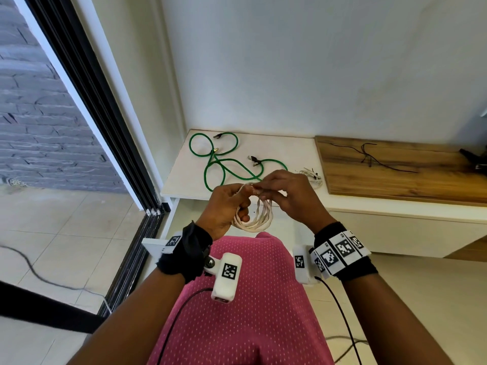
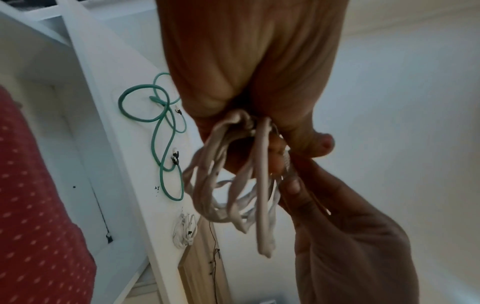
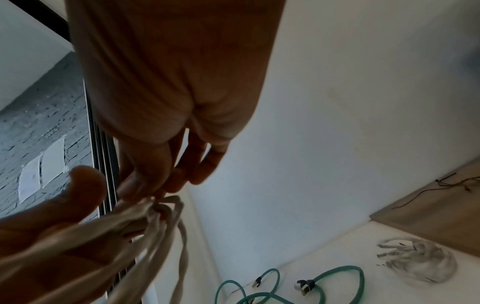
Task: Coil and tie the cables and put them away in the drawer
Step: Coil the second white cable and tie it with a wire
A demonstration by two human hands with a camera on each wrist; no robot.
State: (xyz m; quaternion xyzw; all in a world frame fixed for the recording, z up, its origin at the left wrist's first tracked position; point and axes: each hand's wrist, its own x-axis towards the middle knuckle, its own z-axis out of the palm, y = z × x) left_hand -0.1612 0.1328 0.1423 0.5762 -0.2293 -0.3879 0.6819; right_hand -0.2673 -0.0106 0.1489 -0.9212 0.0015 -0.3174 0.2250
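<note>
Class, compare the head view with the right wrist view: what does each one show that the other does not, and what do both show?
Only the head view shows the open drawer, the pink garment and both wrist cameras. Only the right wrist view shows close up the right hand's fingertips pinching at the top of the white cable coil. Both show the left hand holding the coil, the right hand, the green cables, the small white bundle and the wooden board.

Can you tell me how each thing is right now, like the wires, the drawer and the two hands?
White cable: coiled, held in both hands.
Green cables: loose on the white top, uncoiled.
Small white cable: bundled on the top.
Drawer: open.
Left hand: gripping the coil.
Right hand: pinching the coil's top.
</note>
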